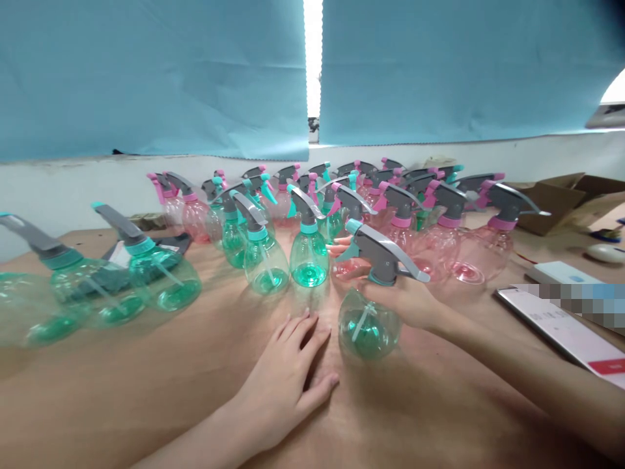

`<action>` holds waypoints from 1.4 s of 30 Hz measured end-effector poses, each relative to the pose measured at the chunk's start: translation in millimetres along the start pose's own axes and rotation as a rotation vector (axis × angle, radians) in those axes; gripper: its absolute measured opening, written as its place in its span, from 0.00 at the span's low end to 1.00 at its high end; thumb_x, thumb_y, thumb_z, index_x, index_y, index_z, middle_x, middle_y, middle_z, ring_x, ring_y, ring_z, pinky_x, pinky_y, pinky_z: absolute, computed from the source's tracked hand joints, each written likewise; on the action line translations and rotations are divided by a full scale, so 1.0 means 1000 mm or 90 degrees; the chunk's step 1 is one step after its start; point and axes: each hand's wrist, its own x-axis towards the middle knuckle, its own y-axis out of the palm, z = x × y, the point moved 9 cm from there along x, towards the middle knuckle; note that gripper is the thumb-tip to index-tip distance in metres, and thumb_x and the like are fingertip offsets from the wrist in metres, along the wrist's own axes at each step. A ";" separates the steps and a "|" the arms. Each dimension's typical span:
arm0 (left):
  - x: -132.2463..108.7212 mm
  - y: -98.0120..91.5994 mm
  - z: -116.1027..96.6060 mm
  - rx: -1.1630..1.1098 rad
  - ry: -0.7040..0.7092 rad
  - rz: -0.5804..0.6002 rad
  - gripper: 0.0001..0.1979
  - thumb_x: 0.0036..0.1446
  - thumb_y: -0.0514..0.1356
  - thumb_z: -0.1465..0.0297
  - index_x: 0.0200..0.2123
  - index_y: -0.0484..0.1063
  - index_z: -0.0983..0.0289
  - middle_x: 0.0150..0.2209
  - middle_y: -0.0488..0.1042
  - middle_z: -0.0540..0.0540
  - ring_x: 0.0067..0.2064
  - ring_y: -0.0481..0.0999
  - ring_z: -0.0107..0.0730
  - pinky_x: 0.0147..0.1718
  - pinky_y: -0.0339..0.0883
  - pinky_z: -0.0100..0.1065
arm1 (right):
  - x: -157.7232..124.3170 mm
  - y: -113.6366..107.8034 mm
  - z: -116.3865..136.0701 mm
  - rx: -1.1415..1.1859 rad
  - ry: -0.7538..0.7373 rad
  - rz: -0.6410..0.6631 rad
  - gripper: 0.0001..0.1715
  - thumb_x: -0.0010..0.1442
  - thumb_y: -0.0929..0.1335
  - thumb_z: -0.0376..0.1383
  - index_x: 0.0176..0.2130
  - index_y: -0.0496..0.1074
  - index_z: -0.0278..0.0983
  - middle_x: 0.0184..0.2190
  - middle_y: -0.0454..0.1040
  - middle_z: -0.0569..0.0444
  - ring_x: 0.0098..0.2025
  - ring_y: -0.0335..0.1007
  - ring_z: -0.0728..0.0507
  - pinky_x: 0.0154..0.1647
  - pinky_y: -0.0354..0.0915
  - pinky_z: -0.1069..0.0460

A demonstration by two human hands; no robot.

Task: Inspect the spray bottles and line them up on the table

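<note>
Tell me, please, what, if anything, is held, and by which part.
The right hand appears to hold the nearest green spray bottle by the neck, just below its spray head; the left hand holds nothing.

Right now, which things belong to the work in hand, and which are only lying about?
Probably in the work: green spray bottle at the right hand; other green bottles; pink bottles.
Probably lying about: phone; cardboard box; white mouse.

Nearest bottle — green, grey sprayer; pink-collared bottles — pink; curtains plain blue.
</note>
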 end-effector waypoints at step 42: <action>0.002 -0.004 -0.004 0.004 -0.004 0.012 0.26 0.62 0.57 0.59 0.60 0.62 0.65 0.60 0.63 0.65 0.61 0.60 0.54 0.57 0.56 0.57 | 0.000 0.003 -0.001 -0.003 0.010 0.005 0.33 0.50 0.63 0.26 0.55 0.66 0.44 0.51 0.74 0.54 0.40 0.73 0.45 0.40 0.68 0.49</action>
